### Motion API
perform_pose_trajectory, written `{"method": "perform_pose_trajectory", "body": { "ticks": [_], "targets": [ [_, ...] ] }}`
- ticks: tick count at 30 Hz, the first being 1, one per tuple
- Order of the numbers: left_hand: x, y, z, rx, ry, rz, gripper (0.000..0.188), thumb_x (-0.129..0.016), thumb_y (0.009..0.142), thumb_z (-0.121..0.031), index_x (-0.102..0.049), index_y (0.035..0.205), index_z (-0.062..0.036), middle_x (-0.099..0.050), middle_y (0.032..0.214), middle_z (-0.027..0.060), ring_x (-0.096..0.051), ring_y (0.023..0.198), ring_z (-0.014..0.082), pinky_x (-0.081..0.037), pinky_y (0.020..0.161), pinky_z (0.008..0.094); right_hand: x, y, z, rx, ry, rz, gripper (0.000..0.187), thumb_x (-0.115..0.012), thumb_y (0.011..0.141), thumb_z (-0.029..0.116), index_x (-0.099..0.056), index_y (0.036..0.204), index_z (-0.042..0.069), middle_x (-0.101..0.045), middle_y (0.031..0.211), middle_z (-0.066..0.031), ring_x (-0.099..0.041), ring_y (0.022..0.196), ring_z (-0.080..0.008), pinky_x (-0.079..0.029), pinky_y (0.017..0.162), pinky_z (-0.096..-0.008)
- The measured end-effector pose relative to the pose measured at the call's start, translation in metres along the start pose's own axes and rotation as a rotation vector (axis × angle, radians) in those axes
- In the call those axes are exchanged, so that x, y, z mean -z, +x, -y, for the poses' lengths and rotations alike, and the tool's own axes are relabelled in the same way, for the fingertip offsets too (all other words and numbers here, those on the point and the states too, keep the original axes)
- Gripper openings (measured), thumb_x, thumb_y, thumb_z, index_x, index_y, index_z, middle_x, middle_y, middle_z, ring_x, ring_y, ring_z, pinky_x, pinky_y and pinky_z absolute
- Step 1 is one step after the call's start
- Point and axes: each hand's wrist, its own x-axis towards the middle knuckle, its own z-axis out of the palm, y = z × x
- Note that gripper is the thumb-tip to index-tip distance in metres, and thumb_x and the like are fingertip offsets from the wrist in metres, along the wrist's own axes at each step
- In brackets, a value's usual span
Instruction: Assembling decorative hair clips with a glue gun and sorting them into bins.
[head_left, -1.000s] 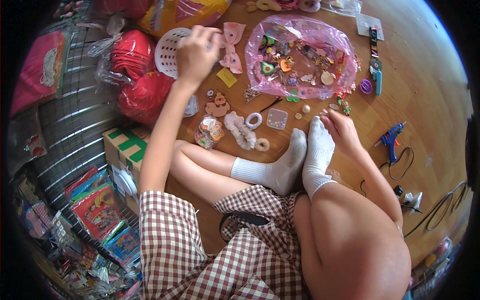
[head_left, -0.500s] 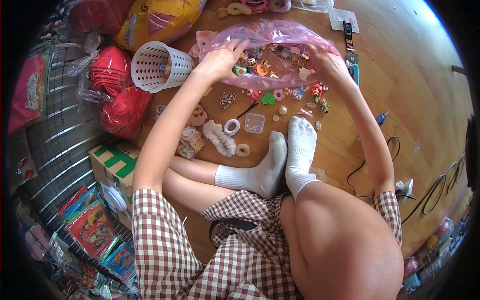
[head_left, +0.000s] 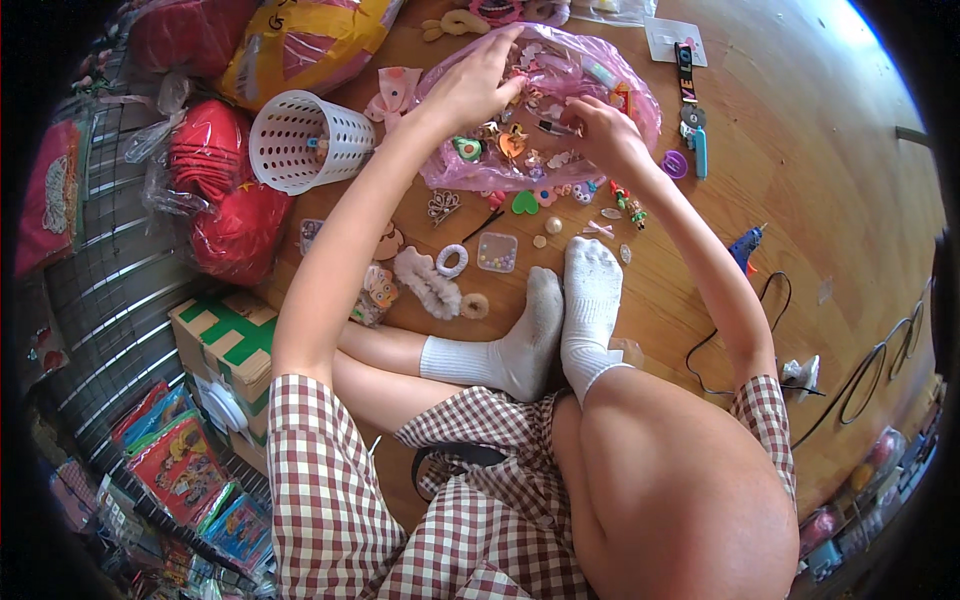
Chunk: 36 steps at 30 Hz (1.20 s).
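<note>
A pink translucent plastic bag (head_left: pixel 455 178) lies spread wide on the wooden floor, with small colourful charms and trinkets inside. My left hand (head_left: pixel 478 88) is over its left side, fingers stretched toward the far rim and thumb apart. Over the bag's right part, my right hand (head_left: pixel 607 138) has its fingers curled together beside a small dark and silvery piece (head_left: pixel 555 128); whether they grip it is hard to see. An orange-and-brown charm (head_left: pixel 512 144) and a green avocado-shaped charm (head_left: pixel 467 148) lie in the bag's near left part.
A white perforated basket (head_left: pixel 345 140) lies tipped at the left. Near the bag are a green heart (head_left: pixel 525 203), a clear box of beads (head_left: pixel 497 252) and a grey fluffy scrunchie (head_left: pixel 428 280). A blue glue gun (head_left: pixel 746 247) with a black cord lies right. A cardboard box (head_left: pixel 222 345) stands left.
My right hand has moved left from the bag's right rim to over its contents. My left hand has shifted slightly farther away. The bag's mouth has opened wider, and a purple ring shows at right.
</note>
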Motion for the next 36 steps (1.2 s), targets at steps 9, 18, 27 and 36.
{"method": "perform_pose_trajectory", "body": {
  "ticks": [9, 18, 27, 36],
  "targets": [
    [-0.009, 0.002, -0.01, 0.013, -0.012, 0.305, 0.033, -0.054, 0.084, -0.011, -0.055, 0.117, -0.0071, -0.06, 0.111, 0.0124, -0.057, 0.103, 0.0264, -0.044, 0.089, 0.0367, 0.019, -0.019, 0.003, -0.184, 0.206, 0.246, 0.023, -0.066, 0.072, 0.016, -0.062, 0.091, 0.003, -0.064, 0.08, -0.0127, -0.063, 0.08, -0.0301, -0.049, 0.07, -0.0396],
    [-0.028, -0.003, -0.02, -0.146, 0.249, 0.44, 0.04, -0.052, 0.075, -0.002, -0.059, 0.113, -0.0109, -0.055, 0.112, 0.0087, -0.055, 0.102, 0.029, -0.045, 0.09, 0.0396, -0.011, -0.002, -0.019, 0.054, -0.169, -0.119, 0.029, -0.056, 0.077, 0.006, -0.06, 0.106, 0.01, -0.055, 0.104, -0.0117, -0.057, 0.097, -0.0304, -0.049, 0.076, -0.0407],
    [-0.036, -0.011, -0.013, -0.083, 0.226, 0.411, 0.032, -0.054, 0.077, -0.005, -0.06, 0.109, -0.0081, -0.054, 0.112, 0.0092, -0.053, 0.106, 0.0283, -0.042, 0.093, 0.0384, -0.022, 0.012, -0.012, 0.086, -0.054, -0.135, 0.034, -0.065, 0.073, 0.012, -0.059, 0.106, 0.009, -0.054, 0.093, -0.0099, -0.056, 0.092, -0.0294, -0.046, 0.076, -0.0418],
    [-0.036, -0.052, -0.046, 0.413, -0.848, 0.047, 0.024, -0.053, 0.091, -0.018, -0.061, 0.1, 0.0027, -0.064, 0.088, 0.003, -0.059, 0.082, 0.0089, -0.047, 0.074, 0.0235, 0.011, -0.023, 0.031, -0.213, 0.925, -0.125, 0.017, -0.063, 0.083, 0.009, -0.061, 0.095, -0.002, -0.066, 0.09, -0.0088, -0.064, 0.082, -0.017, -0.051, 0.075, -0.0276]
  ]
}}
